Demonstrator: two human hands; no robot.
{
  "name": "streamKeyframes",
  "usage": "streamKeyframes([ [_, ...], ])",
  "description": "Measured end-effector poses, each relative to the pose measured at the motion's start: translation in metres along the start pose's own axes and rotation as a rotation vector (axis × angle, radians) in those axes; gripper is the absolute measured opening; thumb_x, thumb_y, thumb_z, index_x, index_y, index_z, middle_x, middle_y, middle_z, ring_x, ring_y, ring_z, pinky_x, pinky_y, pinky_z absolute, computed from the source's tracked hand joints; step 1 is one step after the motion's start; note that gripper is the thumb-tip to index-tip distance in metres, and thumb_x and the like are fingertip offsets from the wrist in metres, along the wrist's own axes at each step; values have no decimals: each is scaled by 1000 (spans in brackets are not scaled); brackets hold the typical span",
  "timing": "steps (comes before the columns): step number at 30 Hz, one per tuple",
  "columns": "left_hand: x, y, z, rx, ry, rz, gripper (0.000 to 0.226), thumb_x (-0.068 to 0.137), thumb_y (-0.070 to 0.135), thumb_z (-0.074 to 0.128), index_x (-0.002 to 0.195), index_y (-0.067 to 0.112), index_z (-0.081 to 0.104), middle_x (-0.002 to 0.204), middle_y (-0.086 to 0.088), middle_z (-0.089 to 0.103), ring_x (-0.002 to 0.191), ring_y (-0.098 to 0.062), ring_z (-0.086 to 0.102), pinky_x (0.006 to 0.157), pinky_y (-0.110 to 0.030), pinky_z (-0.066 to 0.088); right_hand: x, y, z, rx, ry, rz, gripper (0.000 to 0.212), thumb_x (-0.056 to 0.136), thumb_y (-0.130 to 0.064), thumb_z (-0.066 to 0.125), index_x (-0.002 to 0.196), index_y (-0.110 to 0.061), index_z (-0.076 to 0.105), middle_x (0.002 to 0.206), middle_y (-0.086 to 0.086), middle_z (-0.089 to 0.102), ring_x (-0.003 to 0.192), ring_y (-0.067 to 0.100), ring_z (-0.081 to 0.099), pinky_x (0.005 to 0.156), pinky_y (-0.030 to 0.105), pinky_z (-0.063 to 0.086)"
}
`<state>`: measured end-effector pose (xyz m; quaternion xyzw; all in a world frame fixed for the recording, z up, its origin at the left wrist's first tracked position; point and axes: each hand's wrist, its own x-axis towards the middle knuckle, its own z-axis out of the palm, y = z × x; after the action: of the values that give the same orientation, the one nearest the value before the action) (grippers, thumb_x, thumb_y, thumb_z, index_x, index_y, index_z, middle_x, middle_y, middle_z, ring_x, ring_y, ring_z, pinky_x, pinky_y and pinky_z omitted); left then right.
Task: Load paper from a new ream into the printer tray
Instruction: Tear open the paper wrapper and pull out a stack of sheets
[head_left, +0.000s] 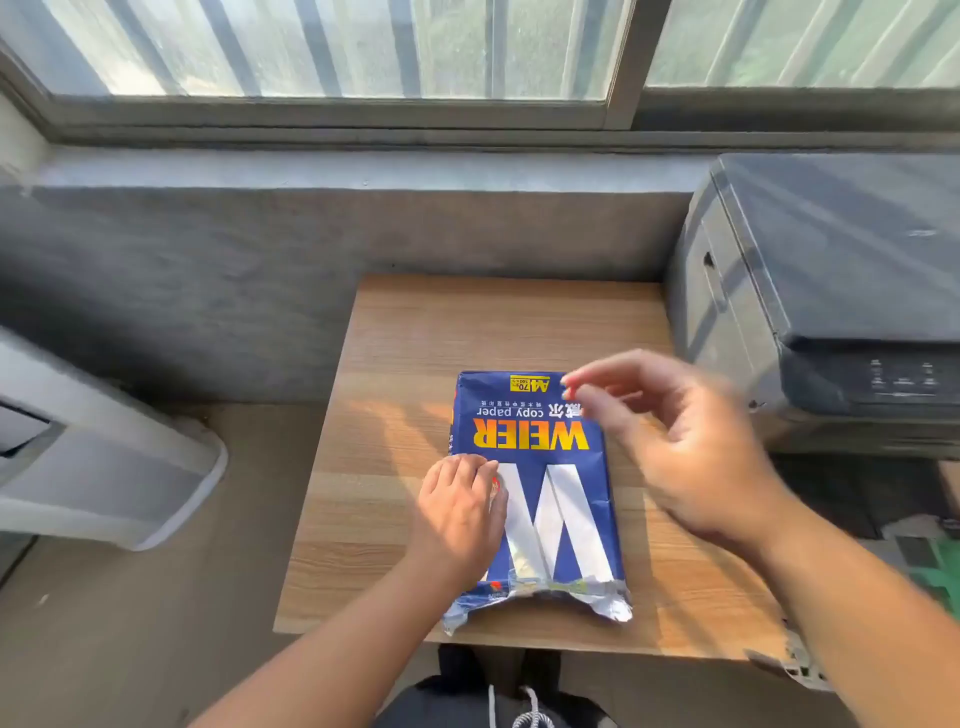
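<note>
A blue ream of copy paper (540, 467) with a big white W lies flat on the small wooden table (415, 364), its print upside down to me. Its near end wrapper is crumpled and torn. My left hand (460, 512) rests on the ream's left edge, fingers curled against the side. My right hand (675, 441) hovers blurred above the ream's far right corner, fingers spread and holding nothing. The dark grey printer (821, 291) stands to the right of the table, lid shut; no tray shows.
A grey concrete wall and window sill (363, 171) run behind the table. A white appliance (93, 467) sits on the floor at the left. Green and white items (924, 561) lie low at the right, below the printer.
</note>
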<state>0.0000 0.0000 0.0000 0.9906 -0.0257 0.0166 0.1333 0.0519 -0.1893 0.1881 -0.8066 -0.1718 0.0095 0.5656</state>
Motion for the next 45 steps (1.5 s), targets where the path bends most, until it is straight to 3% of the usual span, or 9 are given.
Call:
streamKeyframes([
  [4,-1,-5,23,-23,-34,71,32,96,31,43,118,14,59,113,-4,63,109,-26,58,101,-41,46,-30,103,65,-425,-365,279,9,90,-29,66,96,-30,73,91,-11,67,85,6,62,75,26,49],
  [8,-6,-9,44,-32,-53,102,30,93,25,47,117,11,60,114,-7,64,108,-28,58,100,-42,47,-49,164,96,-683,-541,221,23,90,-32,64,112,-26,68,109,-5,66,106,19,61,86,33,47],
  [12,-13,-16,57,-44,-121,121,34,95,20,40,122,9,57,122,-9,61,114,-29,55,103,-42,43,-61,192,115,-769,-643,222,25,90,-27,56,112,-21,66,110,2,66,106,27,60,85,39,47],
  [21,-25,-28,71,25,-278,149,50,95,22,24,139,7,42,149,-13,45,137,-32,40,112,-44,37,-78,210,125,-743,-605,262,15,90,-17,54,99,-20,65,100,3,64,92,26,62,76,34,49],
  [27,-31,-34,84,22,-300,184,49,95,20,37,143,11,41,158,-11,35,140,-35,37,113,-48,36,-77,216,128,-765,-561,214,3,86,-16,62,87,-19,63,88,3,64,79,28,63,63,37,47],
  [32,-33,-37,89,99,-374,206,57,97,27,35,151,13,24,162,-12,24,147,-36,25,118,-49,28,-80,222,130,-834,-560,116,7,88,-19,67,86,-15,60,84,5,61,73,28,62,59,36,46],
  [36,-33,-36,88,164,-431,221,72,97,32,50,154,15,10,164,-11,13,150,-36,13,120,-49,23,-90,220,124,-901,-581,50,17,81,-10,69,78,-16,54,80,6,56,71,29,58,60,40,47],
  [41,-30,-38,85,176,-425,235,66,98,25,45,154,17,10,165,-10,12,150,-35,11,120,-48,23,-119,207,108,-894,-625,143,6,89,-12,58,87,-17,57,93,8,59,80,31,60,70,43,49],
  [45,-32,-38,85,159,-412,253,66,98,25,47,154,16,14,165,-11,12,150,-36,14,120,-49,25,-151,183,99,-871,-624,20,20,67,3,66,72,-14,58,73,5,58,60,21,48,53,33,38],
])
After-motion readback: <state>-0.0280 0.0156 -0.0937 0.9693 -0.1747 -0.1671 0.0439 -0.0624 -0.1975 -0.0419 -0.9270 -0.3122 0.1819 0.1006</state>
